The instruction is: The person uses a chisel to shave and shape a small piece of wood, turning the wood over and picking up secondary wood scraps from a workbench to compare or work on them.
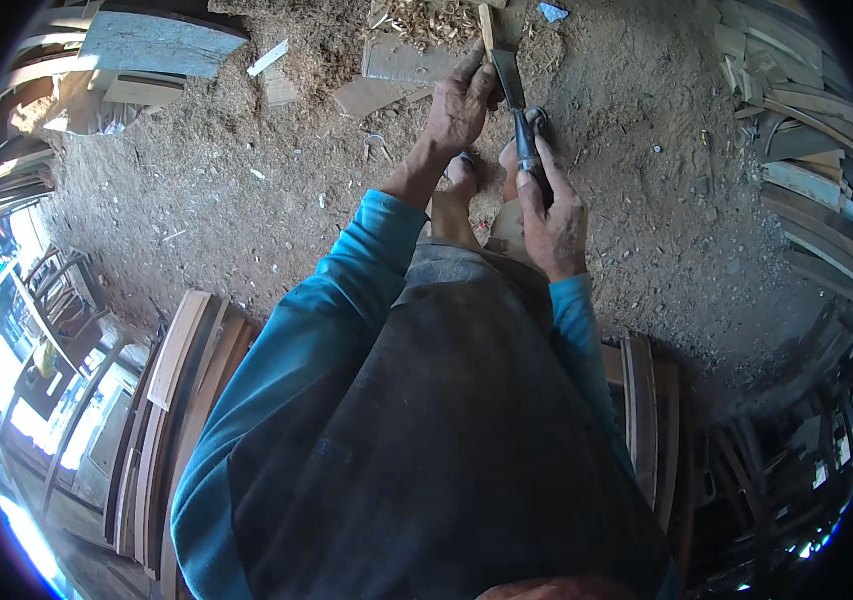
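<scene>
My left hand (461, 105) is closed near the top of the view, its fingertips around a narrow pale wooden strip (487, 28). Beside those fingers, against the strip, lies the flat dark metal blade (508, 78) of a hand tool. My right hand (554, 222) wraps around the tool's dark, shiny handle (524, 140), nearer to my body. The tool's exact kind is unclear. My left fingers hide the lower end of the strip, and I cannot tell whether they also touch the blade.
Wood shavings (426, 22) and flat boards (411, 60) lie on the dusty ground ahead. My bare feet (461, 175) are just below the tool. Stacked planks stand at the far left (161, 45), right (821, 205) and near left (181, 350). More boards (638, 410) are near my right side.
</scene>
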{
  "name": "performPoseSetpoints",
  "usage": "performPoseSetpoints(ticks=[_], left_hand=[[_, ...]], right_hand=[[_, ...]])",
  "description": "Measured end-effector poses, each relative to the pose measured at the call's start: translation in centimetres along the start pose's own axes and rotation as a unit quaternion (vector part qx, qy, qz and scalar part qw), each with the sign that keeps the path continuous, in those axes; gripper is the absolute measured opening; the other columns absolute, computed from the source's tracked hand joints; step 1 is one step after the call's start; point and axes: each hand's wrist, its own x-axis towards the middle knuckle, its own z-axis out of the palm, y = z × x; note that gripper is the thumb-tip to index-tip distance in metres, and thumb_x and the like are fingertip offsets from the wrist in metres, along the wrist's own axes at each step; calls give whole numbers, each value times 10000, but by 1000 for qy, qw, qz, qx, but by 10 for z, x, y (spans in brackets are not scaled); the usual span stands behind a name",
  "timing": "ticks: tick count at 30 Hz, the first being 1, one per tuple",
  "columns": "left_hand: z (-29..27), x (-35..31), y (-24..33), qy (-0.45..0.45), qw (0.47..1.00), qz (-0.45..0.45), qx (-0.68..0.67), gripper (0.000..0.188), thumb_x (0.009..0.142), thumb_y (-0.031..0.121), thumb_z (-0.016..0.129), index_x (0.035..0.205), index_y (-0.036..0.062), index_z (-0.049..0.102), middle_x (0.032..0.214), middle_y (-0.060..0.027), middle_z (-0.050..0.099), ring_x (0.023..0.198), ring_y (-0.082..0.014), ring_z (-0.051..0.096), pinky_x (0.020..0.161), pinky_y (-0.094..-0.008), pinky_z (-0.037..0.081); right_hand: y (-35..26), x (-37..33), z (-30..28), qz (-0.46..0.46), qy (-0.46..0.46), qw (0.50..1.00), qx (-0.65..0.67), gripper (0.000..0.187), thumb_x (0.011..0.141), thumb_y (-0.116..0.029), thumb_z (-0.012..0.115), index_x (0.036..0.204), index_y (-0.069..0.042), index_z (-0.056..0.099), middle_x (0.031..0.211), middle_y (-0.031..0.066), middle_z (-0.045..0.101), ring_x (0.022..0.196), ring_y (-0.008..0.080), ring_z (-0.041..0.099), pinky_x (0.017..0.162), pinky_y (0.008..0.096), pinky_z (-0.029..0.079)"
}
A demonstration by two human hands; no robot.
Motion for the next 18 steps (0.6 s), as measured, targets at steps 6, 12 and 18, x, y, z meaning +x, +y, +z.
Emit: performPoseSetpoints(ticks=[6,12,18], left_hand=[[0,-1,0,4,1000,-7,-21,525,1100,323,528,1551,63,459,829,4,618,737,-76,541,670,-252,480],[-4,3,-11,25,999,-13,-20,469,1096,264,544,1510,48,509,810,2,623,707,-76,536,640,-260,488],[3,4,-2,15,999,8,-35,480,1095,242,541,1538,68,478,810,11,626,710,-75,546,653,-263,502]], right_hand=[[-2,8,6,-6,-5,999,-39,509,1029,-262,560,1470,-12,515,1338,288,630,1240,439,623,1006,468,516],[-8,14,7,-30,-1,998,-58,486,1032,-239,536,1466,-23,517,1291,278,656,1163,448,661,945,467,545],[-16,65,22,-23,13,994,-103,511,1024,-251,540,1467,1,503,1276,277,661,1121,432,677,943,466,552]])
